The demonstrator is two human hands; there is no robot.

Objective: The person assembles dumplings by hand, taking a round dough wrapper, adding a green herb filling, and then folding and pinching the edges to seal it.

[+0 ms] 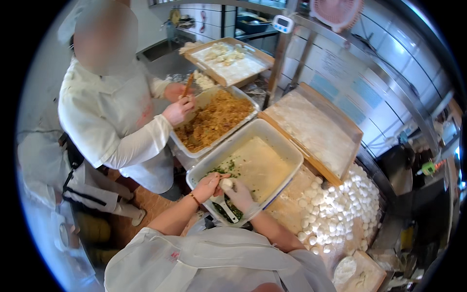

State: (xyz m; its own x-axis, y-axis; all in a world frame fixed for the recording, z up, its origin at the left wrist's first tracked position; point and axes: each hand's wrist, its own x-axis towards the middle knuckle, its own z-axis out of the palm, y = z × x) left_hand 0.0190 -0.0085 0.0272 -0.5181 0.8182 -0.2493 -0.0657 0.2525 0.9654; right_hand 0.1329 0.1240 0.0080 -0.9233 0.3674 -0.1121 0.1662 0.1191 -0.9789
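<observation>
My left hand [207, 188], bare with a beaded bracelet at the wrist, meets my right hand [239, 197] above the near end of a white plastic tub [296, 159]. The right one wears a thin translucent glove. Between them they hold a small rounded piece of white dough [226, 184]. Below the hands a white-handled spoon or spatula [230, 211] rests in chopped green filling [239, 212]. Scraps of the greens cling to the tub's inside, and a pale film coats its bottom. Fingers hide part of the dough.
A co-worker [109, 120] at the left holds a wooden stick over a tub of brown filling [219, 116]. Behind stands a floured tray of dumplings [226, 54]. To the right are another floured wooden tray [313, 127], many dough pieces [335, 211] and a flour bowl [344, 268].
</observation>
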